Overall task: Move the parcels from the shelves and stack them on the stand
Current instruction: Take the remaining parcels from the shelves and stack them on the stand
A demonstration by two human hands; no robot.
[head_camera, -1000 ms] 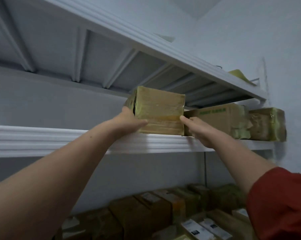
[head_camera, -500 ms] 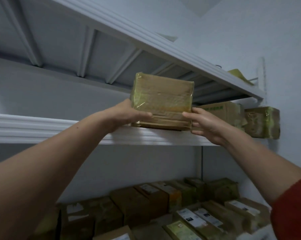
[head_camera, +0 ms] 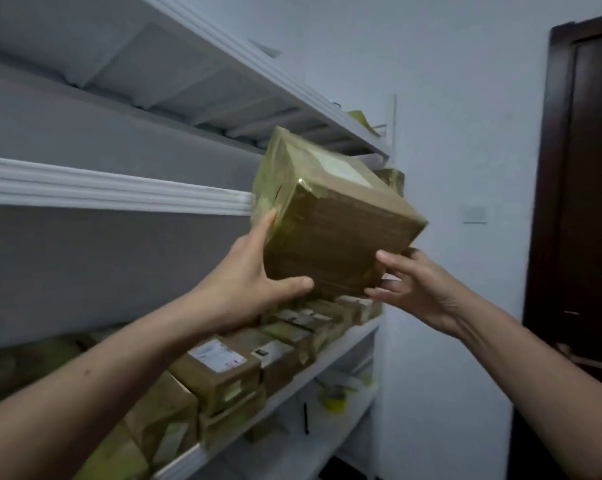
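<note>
**Shelf bay, wall and door: positions**

- Top shelf point(head_camera: 244, 60), middle shelf point(head_camera: 119, 190), lower shelf point(head_camera: 344, 351) and bottom shelf point(head_camera: 285, 452): one above another, filling the left.
- Door point(head_camera: 583, 202): far right.
- Wall point(head_camera: 448, 98): between shelves and door. A switch plate point(head_camera: 474, 213) sits on it, just left of the door.
- Held parcel point(head_camera: 330, 220): tilted, off the shelves, in front of the middle shelf's right end.
- Left hand point(head_camera: 251, 282): grips its left side and lower edge.
- Right hand point(head_camera: 417, 289): pinches its lower right corner.
- Second parcel point(head_camera: 393, 178): behind the held one, mostly hidden.
- Row of parcels point(head_camera: 223, 372): on the lower shelf, below both hands, side by side.
- Tape roll point(head_camera: 334, 398): on the bottom shelf, towards its right end.
</note>
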